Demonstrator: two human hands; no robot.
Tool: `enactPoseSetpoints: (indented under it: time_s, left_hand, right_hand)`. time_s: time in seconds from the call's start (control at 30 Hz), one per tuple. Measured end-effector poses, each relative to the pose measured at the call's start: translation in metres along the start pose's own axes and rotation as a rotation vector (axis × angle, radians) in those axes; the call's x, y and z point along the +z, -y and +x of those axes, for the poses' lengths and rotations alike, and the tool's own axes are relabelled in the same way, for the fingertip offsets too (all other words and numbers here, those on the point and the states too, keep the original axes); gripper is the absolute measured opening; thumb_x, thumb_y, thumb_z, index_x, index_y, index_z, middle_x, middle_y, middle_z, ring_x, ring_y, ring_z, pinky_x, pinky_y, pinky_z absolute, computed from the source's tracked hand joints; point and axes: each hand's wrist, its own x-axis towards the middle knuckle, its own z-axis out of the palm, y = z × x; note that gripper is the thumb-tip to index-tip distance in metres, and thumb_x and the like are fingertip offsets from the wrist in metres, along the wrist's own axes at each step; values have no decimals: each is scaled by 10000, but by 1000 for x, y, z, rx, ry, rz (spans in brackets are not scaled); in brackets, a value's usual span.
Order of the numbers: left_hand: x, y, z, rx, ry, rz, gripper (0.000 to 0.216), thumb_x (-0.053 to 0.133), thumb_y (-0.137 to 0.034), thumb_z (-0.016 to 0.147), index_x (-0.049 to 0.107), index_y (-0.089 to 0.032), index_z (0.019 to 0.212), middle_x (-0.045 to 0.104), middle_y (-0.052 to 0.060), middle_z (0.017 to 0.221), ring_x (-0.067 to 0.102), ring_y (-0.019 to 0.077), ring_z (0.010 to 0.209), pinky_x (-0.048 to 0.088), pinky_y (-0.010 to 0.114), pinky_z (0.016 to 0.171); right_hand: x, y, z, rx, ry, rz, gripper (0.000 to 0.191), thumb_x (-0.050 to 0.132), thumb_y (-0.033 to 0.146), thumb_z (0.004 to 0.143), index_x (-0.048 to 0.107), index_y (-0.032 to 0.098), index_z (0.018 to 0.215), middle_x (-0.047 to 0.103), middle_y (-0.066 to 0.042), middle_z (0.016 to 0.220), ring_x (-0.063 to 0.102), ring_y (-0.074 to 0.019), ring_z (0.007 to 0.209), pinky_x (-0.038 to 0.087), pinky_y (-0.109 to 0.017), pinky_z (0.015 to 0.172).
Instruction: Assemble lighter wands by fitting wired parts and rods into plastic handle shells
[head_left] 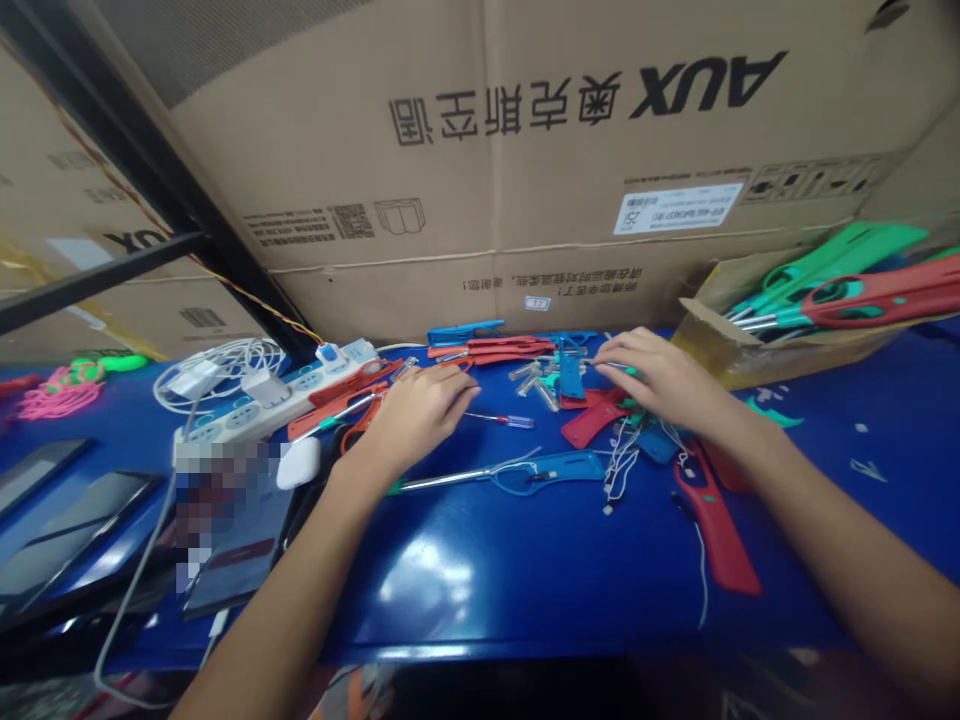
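Observation:
My left hand (420,408) lies palm down on the blue table (525,560), fingers curled over red plastic handle halves (345,398) and close to a small screwdriver (501,420). My right hand (660,378) rests palm down on a heap of red, blue and green lighter parts (577,385), fingertips on a small green piece. What the fingers hold, if anything, is hidden. A blue long-nosed lighter (517,473) with its metal tube lies just in front of my left hand. A red handle shell (716,525) lies under my right forearm.
A white power strip (255,405) with chargers and coiled cable sits at the left. Phones and tablets (67,530) lie at the near left. A cardboard box (787,330) of finished green and red lighters stands at the right. Large cartons (525,150) wall the back.

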Motion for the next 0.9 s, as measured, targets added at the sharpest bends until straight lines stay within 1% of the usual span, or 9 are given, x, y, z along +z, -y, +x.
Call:
enactPoseSetpoints:
  time_s: [0.17,0.27,0.4,0.47,0.53,0.6,0.73,0.8,0.9]
  left_hand:
    - [2,-1,1,-6,11,-16,302,431,-313,1028,697,-169,1035,738,91,1088,675,269,1017,475,411,897]
    - [5,-2,1,-7,23,-30,284,441,-308,1027,696,-183,1016,739,79,1073,668,270,1030,464,414,917]
    - [11,-7,2,34,44,-26,270,449,-299,1029,688,-174,1033,729,81,1048,659,257,1012,453,380,879]
    - [12,-10,4,49,61,-17,267,446,-290,1032,683,-166,1039,726,82,1045,657,250,1012,439,371,874]
    - [12,-14,5,69,63,-18,272,437,-284,1036,681,-164,1033,727,77,1039,657,241,1007,424,369,882]
    - [10,-17,6,93,45,-30,285,425,-283,1040,683,-163,1022,732,69,1023,659,233,993,413,369,888]
    - [8,-18,6,129,-18,-52,317,397,-302,1052,685,-171,1025,746,60,1015,667,225,982,403,373,899]
    - [8,-19,6,137,-43,-47,326,390,-312,1055,685,-179,1024,752,55,1016,670,222,972,402,372,893]
    - [7,-20,6,138,-60,-48,319,397,-314,1054,688,-186,1018,756,49,1009,673,219,960,405,370,885]
  right_hand:
    - [16,-32,-10,163,75,-58,306,465,331,994,724,192,1079,722,-116,1096,614,-300,1058,474,-514,936]
    - [20,-37,-14,216,60,-61,318,461,324,993,729,172,1070,727,-134,1074,631,-302,1033,482,-514,925]
    - [24,-15,-5,151,65,-22,332,442,364,1021,692,205,1172,708,-96,1194,611,-266,1129,467,-479,983]
    - [29,3,4,66,118,17,342,438,354,1033,628,240,1293,662,-70,1319,565,-251,1224,437,-469,1018]
    - [36,18,12,9,180,-7,341,437,315,1037,606,260,1327,634,-61,1373,542,-262,1248,418,-475,1005]
    - [42,24,17,-26,200,-75,314,455,267,1027,637,243,1281,654,-69,1342,555,-274,1208,410,-464,962]
    - [46,22,20,-29,164,-136,240,488,205,995,693,205,1121,727,-86,1147,585,-275,1086,382,-444,915]
    - [45,21,19,-4,138,-139,229,499,180,977,685,193,1110,730,-97,1102,584,-288,1075,377,-456,919]
    - [42,23,19,31,91,-143,243,512,175,960,655,173,1156,707,-121,1137,587,-300,1077,401,-471,922]
